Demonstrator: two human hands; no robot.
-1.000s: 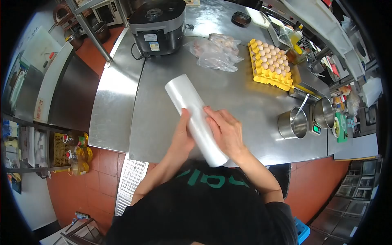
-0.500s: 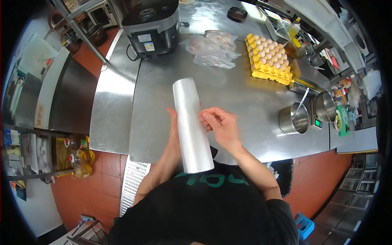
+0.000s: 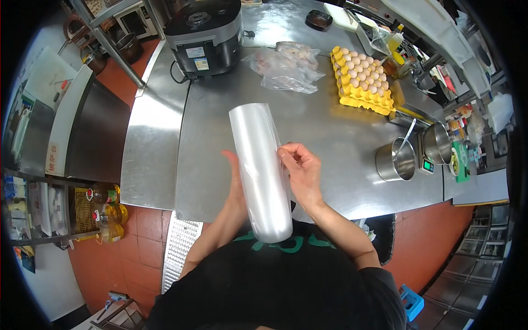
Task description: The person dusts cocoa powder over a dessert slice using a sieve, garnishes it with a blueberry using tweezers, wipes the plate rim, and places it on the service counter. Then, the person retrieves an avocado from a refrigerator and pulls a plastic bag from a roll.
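A large roll of clear plastic film [image 3: 259,170] is held up lengthwise in front of my chest, over the near edge of the steel table. My left hand [image 3: 235,176] supports it from the left and underneath; the thumb sticks out beside it, while the other fingers are hidden behind the roll. At the roll's right side, my right hand [image 3: 300,168] is closed, with thumb and forefinger pinching the film's loose edge. A thin flap of film stands slightly off the roll there.
A black cooker [image 3: 203,38] stands at the back left of the steel table [image 3: 220,104]. Beside it lie clear bags of food [image 3: 289,66]. Further right are eggs in yellow trays [image 3: 363,77], a steel pot with a spoon [image 3: 395,159] and a digital scale [image 3: 428,164] bearing another pot.
My right hand has moved slightly right, drawing the film's edge off the roll. The roll has turned a little and its lower end has come closer to me.
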